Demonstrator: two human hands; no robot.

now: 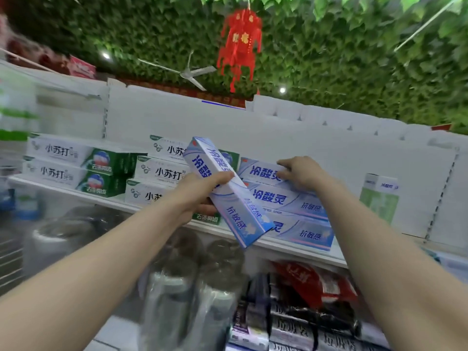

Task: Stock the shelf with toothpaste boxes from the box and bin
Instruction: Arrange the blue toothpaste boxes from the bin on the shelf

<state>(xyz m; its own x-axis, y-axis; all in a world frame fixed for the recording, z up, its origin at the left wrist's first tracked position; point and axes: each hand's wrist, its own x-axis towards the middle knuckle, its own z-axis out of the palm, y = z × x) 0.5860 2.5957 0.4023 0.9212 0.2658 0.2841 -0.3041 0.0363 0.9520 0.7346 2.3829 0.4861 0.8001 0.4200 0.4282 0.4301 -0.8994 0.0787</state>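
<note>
My left hand [200, 193] grips a blue and white toothpaste box [228, 196], held tilted in front of the shelf [298, 249]. My right hand [301, 173] rests on the top box of a stack of three matching blue toothpaste boxes [296, 201] on the shelf, fingers curled over its upper edge. To the left of the stack stand green and white toothpaste boxes [162, 173] in piles. The source box and bin are out of view.
A further pile of green and white boxes [73, 165] sits at the shelf's left. A single green carton [379, 196] stands at the right, with bare shelf between it and the blue stack. Wrapped bottles [182, 287] and packaged goods [304, 312] fill the level below.
</note>
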